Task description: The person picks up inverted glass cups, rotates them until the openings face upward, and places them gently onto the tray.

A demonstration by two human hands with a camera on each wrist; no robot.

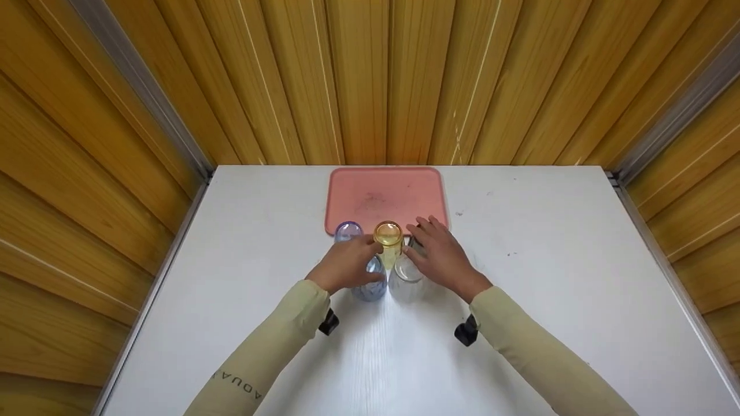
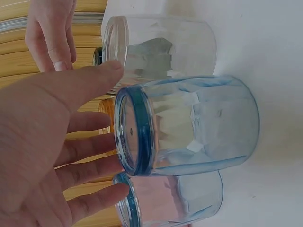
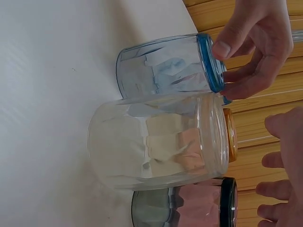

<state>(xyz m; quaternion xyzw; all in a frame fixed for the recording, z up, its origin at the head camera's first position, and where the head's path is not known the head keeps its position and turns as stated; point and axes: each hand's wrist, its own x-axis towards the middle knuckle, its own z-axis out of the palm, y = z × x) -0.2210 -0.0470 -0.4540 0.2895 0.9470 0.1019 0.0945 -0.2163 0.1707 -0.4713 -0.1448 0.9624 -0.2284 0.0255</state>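
Several glasses stand close together on the white table. My left hand [image 1: 348, 263] is over the left side of the group, thumb and fingers spread around the top of the blue glass [image 2: 203, 125]. Its fingertips are right at the thick blue ring. My right hand [image 1: 442, 257] hovers above the clear glass [image 3: 123, 142] and the dark-ringed glass [image 3: 228, 203], fingers apart and loosely extended. Behind, between both hands, is the amber glass [image 1: 388, 234]. A purple-tinted glass [image 1: 348, 230] stands beyond my left hand, which partly covers it.
A pink rectangular tray [image 1: 384, 196] lies at the table's back edge, directly behind the glasses. The white table [image 1: 532, 300] extends to both sides. Wood-patterned walls [image 1: 387, 81] enclose the back and sides.
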